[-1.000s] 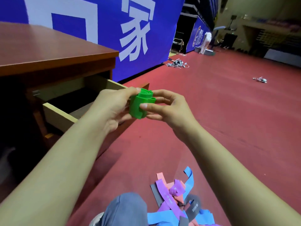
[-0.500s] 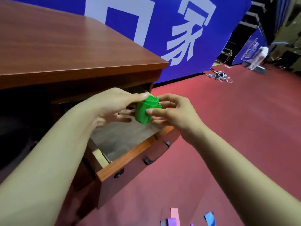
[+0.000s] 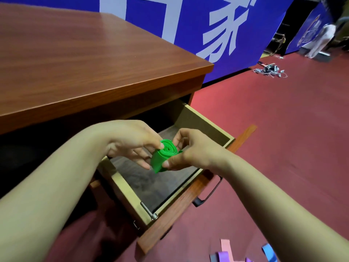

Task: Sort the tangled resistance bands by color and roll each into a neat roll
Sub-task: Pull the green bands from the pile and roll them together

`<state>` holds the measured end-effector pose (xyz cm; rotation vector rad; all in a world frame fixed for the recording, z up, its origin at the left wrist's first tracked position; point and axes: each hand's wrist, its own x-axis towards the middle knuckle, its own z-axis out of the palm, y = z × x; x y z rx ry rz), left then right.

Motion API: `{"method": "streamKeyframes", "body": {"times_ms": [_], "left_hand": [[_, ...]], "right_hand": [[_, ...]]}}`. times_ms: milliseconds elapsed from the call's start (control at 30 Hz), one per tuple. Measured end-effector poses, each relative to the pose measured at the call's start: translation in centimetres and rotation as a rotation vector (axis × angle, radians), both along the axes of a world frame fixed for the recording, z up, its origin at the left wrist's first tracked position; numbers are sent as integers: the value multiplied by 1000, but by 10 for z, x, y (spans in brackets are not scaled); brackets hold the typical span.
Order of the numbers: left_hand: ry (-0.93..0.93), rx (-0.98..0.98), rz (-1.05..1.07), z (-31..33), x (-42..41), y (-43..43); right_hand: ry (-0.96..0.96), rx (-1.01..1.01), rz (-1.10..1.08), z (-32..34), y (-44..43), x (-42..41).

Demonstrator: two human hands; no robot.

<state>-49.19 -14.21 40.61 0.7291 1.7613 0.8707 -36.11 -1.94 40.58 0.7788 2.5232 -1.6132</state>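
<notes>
Head view: left hand (image 3: pixel 132 142) and right hand (image 3: pixel 196 150) pinch green roll (image 3: pixel 162 158); banner (image 3: pixel 181 16) writing cropped.

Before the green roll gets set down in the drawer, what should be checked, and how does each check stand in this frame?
1. Green roll wound up: ok, coils show at its end.
2. Grip: ok, the left hand and right hand both pinch it.
3. Drawer pulled open: ok.
4. Roll above the drawer's inside: ok.
5. Drawer's back part free: cannot tell, hidden under the desk.
6. Other bands rolled: not ok, loose bands lie on the floor.
</notes>
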Motion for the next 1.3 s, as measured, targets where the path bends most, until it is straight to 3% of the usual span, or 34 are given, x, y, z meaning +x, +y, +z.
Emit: {"method": "streamKeyframes", "body": {"times_ms": [167,367,867,1067,1200,1300], "left_hand": [[-141,-36,-58,-29,-11,-6],[-117,-172,-151,-51,-12,-1],[-1,-334,-219,-86,3,22],[94,-346,-202,-79,3,21],[161,-346,-184,-70,-2,19],[185,-297,-131,-63,-4,16]], "right_hand": [[-236,-66,102,-7,-13,-15],[-471,-87,184,-32,-24,-32],[-767,191,381,-50,-26,-40],[-696,407,306,-36,-17,-35],[-539,651,252,-12,-5,-24],[-362,688,140,3,4,-10]]}}
